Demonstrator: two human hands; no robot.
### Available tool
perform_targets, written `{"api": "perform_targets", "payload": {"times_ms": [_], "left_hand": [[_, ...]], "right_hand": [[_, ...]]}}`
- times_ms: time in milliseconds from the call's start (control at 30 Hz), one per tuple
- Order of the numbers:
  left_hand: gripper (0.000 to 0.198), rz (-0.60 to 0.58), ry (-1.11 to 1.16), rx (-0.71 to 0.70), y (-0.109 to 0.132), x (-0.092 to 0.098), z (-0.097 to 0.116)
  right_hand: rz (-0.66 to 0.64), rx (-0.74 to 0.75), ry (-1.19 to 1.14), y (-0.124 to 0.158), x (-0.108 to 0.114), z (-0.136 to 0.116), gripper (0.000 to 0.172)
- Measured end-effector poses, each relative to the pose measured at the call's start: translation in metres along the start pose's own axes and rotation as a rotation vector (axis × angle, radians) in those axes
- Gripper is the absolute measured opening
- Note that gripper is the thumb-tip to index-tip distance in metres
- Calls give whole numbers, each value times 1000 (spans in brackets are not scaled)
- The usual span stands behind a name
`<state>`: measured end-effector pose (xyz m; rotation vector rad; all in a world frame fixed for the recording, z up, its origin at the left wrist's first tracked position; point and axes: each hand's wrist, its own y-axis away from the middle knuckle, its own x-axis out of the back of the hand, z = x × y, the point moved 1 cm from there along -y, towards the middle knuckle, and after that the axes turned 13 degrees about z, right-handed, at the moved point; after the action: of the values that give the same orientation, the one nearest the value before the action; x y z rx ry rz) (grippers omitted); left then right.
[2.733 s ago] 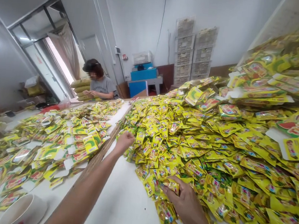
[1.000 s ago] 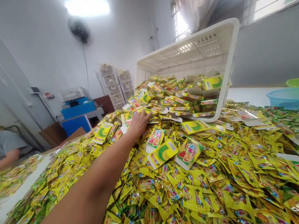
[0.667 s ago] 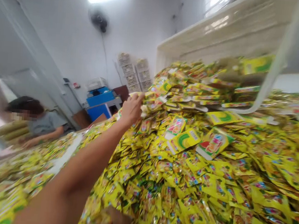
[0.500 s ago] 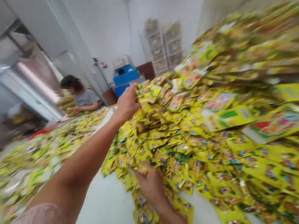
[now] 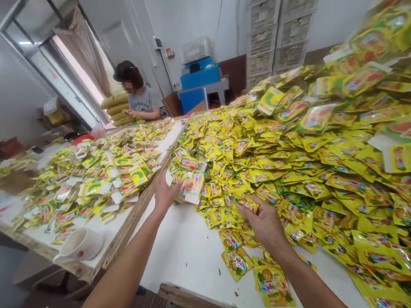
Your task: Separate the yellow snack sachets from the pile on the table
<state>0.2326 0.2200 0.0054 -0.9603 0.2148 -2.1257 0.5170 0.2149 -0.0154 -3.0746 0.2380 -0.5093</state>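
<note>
My left hand is closed round a small flat carton with a white open flap. Another yellow piece sits just behind it, partly hidden by the carton. To the right, my right hand pinches a yellow sachet between thumb and fingers, low over the near edge of the heap. Shiny yellow sachets with fruit pictures are piled high on the white table. Two loose sachets, one of them the sachet nearest me, lie flat in front of my right hand.
Flattish cartons cover the neighbouring table, beyond a wooden edge. A white mug stands near its corner. At the back left sits a co-worker with hands together. More cartons lie atop the heap.
My left hand has come back from the far side of the heap towards me, now with a carton in it. My right hand has lifted a sachet. The view has shifted left.
</note>
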Motion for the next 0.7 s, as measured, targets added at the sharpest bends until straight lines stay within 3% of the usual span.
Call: {"api": "perform_targets", "payload": {"times_ms": [67,100,267,333,400,467,533,633,700], "left_hand": [[56,91,-170,-35,10,8,-1],[51,77,-245,-36,14,9,2],[55,-206,-409,-99,27,-14,32],[63,-275,-326,-77,38,-24,37],[65,-329,-158,49,55,-27,34],[59,-392,-7,200,73,-19,27],[43,-438,-18,250,86,-1,22],[21,-408,-285,28,86,26,27],[27,-416,-375,-242,78,33,36]], "right_hand": [[8,14,12,0,-1,1,47],[4,26,23,1,-1,1,47],[-111,62,52,9,-10,3,45],[-171,44,29,10,-12,5,45],[-187,21,2,10,-11,5,46],[-154,9,-1,9,-8,3,46],[-97,10,6,6,-3,0,44],[-26,11,-4,1,1,-1,41],[-18,24,-29,-1,1,2,41]]}}
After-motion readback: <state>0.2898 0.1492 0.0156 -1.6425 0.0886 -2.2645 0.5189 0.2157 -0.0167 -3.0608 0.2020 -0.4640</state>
